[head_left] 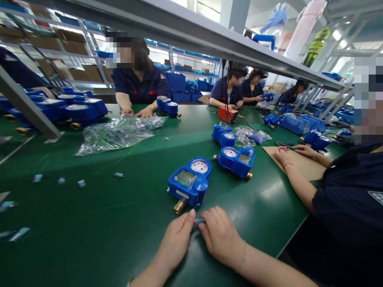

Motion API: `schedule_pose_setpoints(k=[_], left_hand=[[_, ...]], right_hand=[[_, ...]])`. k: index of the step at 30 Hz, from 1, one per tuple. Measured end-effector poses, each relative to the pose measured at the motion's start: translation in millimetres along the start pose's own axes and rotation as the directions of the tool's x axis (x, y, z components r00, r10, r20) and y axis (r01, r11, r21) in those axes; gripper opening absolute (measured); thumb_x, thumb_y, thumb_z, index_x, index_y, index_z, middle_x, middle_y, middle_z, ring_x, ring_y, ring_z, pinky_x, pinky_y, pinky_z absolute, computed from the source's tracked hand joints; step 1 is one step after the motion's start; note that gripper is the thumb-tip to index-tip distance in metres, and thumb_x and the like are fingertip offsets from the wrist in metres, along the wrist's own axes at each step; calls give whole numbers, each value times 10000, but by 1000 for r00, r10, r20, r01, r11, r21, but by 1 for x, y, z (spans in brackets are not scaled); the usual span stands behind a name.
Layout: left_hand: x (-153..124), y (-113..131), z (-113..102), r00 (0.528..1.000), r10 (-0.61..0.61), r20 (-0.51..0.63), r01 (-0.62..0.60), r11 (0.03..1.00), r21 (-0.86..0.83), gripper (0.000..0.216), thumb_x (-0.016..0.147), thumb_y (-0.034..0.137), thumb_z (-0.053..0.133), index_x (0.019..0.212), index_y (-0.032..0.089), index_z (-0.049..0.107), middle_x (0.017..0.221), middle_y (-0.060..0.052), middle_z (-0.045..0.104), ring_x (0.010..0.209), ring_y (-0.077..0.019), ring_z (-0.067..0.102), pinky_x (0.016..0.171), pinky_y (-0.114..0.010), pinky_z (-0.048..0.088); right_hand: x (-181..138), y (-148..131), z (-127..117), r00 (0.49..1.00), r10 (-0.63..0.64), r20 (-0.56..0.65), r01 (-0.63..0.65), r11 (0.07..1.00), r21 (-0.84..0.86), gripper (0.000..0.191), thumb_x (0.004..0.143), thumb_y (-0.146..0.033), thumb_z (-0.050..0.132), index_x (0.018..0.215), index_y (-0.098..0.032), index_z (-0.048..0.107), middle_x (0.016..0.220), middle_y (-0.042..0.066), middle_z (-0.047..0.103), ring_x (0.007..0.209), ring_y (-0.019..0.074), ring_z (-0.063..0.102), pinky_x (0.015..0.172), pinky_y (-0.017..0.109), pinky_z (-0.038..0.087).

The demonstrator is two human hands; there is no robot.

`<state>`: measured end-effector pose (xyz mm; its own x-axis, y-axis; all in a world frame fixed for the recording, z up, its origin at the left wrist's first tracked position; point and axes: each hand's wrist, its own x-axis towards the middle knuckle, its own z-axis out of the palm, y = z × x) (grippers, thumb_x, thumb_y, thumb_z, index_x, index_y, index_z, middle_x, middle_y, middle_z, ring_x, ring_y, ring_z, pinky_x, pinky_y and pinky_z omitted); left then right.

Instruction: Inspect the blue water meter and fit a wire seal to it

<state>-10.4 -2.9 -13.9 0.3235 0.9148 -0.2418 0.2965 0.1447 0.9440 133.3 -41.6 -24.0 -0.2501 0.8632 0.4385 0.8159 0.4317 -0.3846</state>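
A blue water meter (190, 182) with a round dial, a small screen and a brass fitting lies on the green table (125, 223) just beyond my hands. My left hand (177, 238) and my right hand (220, 235) meet at their fingertips over a small grey-blue part (197, 221) pinched between them, close to the meter's brass end. Two more blue meters, the nearer (236, 159) and the farther (224, 134), lie beyond.
A pile of clear plastic bags (118, 132) lies at centre left, with small scraps scattered on the table. A co-worker's arm (295, 175) rests on brown cardboard (302, 162) at right. Other people sit opposite. Stacked blue meters (74, 107) stand at far left, an orange box (226, 113) farther back.
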Motion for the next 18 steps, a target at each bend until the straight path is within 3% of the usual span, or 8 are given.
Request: schedule_pose_setpoints(k=[5, 13, 16, 18], left_hand=[[3, -4, -6, 999, -15, 50, 20, 995, -94, 475, 804, 640, 391, 650, 191, 398, 515, 64, 301, 479, -112, 263, 457, -223, 234], [0, 7, -8, 998, 47, 40, -51, 994, 99, 470, 827, 589, 349, 648, 184, 508, 574, 4, 486, 589, -174, 440, 557, -259, 367], [1, 5, -6, 995, 85, 57, -92, 985, 148, 452, 844, 540, 337, 662, 180, 540, 703, -28, 576, 702, -198, 504, 661, -279, 410], [2, 4, -5, 994, 84, 71, -94, 983, 159, 446, 843, 532, 335, 663, 181, 543, 737, -35, 598, 727, -203, 522, 686, -283, 417]], right_hand=[[12, -2, 7, 996, 25, 82, -23, 999, -27, 228, 915, -185, 301, 806, -165, 500, 772, 65, 535, 743, 196, 466, 726, 342, 413], [5, -6, 16, 993, 42, 107, -41, 999, -8, 249, 913, -192, 273, 841, -153, 509, 798, 83, 524, 765, 210, 456, 731, 356, 386], [1, -7, 18, 978, 152, 141, -181, 958, 223, 224, 894, -221, 303, 822, -165, 508, 813, 86, 518, 790, 215, 449, 767, 379, 359], [1, -8, 20, 938, 281, 205, -345, 826, 445, 198, 875, -260, 342, 767, -180, 488, 780, 64, 510, 771, 196, 455, 771, 366, 357]])
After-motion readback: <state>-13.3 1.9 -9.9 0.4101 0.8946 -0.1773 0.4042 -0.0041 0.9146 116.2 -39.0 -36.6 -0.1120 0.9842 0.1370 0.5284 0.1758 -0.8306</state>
